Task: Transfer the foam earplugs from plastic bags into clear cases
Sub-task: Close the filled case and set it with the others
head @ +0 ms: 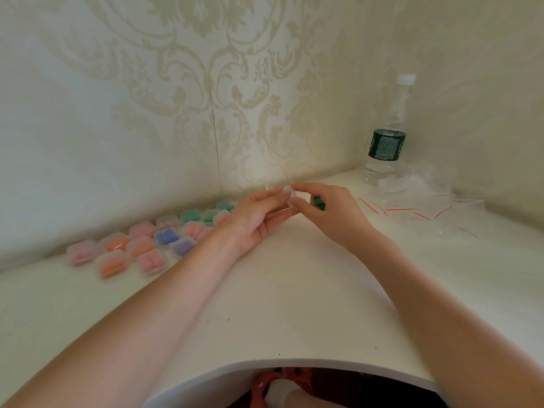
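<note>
Green earplugs (319,204) sit in right hand (332,213), beside clear case (291,198).

From the head view I see a white tabletop (294,290) set into a room corner. Its near edge is cut in a concave curve. Small dark specks mark the surface near that edge. Two walls meet at the right rear. The rear wall (147,98) carries cream wallpaper with a pale beige damask scroll pattern; a vertical wallpaper seam (214,128) runs down to the tabletop. The right wall (485,83) shows the same pattern, fainter. Lighting is soft and even, with a brighter patch on the rear wall's left portion.
</note>
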`<move>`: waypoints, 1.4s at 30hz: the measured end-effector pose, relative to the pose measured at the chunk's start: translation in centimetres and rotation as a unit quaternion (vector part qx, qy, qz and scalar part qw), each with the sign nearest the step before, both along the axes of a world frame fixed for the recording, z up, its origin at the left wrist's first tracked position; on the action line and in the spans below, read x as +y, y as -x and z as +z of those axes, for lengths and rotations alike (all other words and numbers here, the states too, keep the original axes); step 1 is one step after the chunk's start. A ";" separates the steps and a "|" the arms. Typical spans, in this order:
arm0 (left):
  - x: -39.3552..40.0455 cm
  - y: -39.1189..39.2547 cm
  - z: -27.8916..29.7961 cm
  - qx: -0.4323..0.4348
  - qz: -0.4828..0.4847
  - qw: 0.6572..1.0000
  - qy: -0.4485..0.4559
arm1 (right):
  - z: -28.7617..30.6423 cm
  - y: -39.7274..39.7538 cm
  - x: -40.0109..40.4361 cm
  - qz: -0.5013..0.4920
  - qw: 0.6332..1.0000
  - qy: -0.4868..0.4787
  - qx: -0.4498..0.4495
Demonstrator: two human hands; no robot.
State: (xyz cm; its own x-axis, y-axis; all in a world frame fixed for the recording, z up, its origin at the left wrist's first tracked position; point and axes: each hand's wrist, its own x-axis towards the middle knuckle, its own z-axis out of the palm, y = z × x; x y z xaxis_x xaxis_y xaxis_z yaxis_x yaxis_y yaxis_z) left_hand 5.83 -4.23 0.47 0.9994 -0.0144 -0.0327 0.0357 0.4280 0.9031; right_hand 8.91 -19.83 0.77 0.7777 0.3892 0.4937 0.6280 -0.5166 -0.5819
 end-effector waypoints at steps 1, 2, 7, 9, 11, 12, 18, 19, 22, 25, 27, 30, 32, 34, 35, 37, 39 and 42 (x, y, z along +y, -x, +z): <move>0.0 0.0 -0.1 0.000 0.003 1.000 -0.003 | -0.1 0.0 0.1 0.003 1.000 0.017 -0.010; 0.0 0.0 -0.1 0.005 0.006 1.000 0.000 | -0.2 0.0 0.2 0.006 0.999 0.030 -0.017; 0.3 -0.1 0.1 0.030 0.017 0.999 0.027 | -0.1 0.1 0.1 0.019 0.997 0.069 -0.030; 0.3 -0.1 0.2 0.036 0.015 0.999 0.023 | 0.2 -0.2 -0.3 -0.004 0.996 0.080 -0.045; 0.0 0.2 0.3 0.044 -0.012 0.999 0.009 | 0.3 -0.4 -0.5 -0.033 0.997 0.043 -0.051; -0.1 0.3 0.4 0.052 -0.035 0.998 0.004 | 0.4 -0.6 -0.5 -0.045 0.998 0.006 -0.045; 0.1 0.6 0.4 0.069 -0.131 0.989 0.011 | 0.5 -0.6 -0.2 -0.048 0.991 -0.105 0.068; 0.2 0.4 0.3 0.067 -0.119 0.990 0.030 | 0.7 -0.5 0.0 -0.034 0.981 -0.152 0.113; 0.7 -0.1 -0.1 0.066 -0.080 0.988 0.112 | 1.0 -0.4 0.2 0.009 0.950 -0.250 0.188; 0.8 -0.4 -0.4 0.071 -0.062 0.984 0.150 | 0.9 -0.3 0.5 0.034 0.951 -0.252 0.178; 0.6 -0.5 -0.4 0.072 -0.069 0.985 0.142 | 0.9 0.0 0.6 0.054 0.951 -0.250 0.173; 0.5 -0.3 -0.3 0.069 -0.098 0.984 0.135 | 1.1 0.3 0.6 0.070 0.958 -0.228 0.162; 0.4 -0.2 -0.2 0.073 -0.097 0.984 0.131 | 1.2 0.2 0.4 0.058 0.961 -0.225 0.152; 0.4 -0.2 -0.3 0.076 -0.091 0.984 0.132 | 1.3 0.0 0.2 0.052 0.962 -0.225 0.148; 0.3 -0.2 -0.3 0.076 -0.089 0.984 0.133 | 1.3 0.0 0.2 0.054 0.960 -0.229 0.152; 0.2 -0.1 -0.2 0.080 -0.088 0.984 0.130 | 1.2 -0.2 0.1 0.062 0.955 -0.236 0.170; 0.2 -0.1 -0.2 0.082 -0.088 0.986 0.119 | 1.0 -0.2 0.1 0.067 0.952 -0.231 0.187; 0.2 -0.1 -0.3 0.080 -0.086 0.988 0.103 | 0.9 -0.1 0.3 0.062 0.958 -0.207 0.190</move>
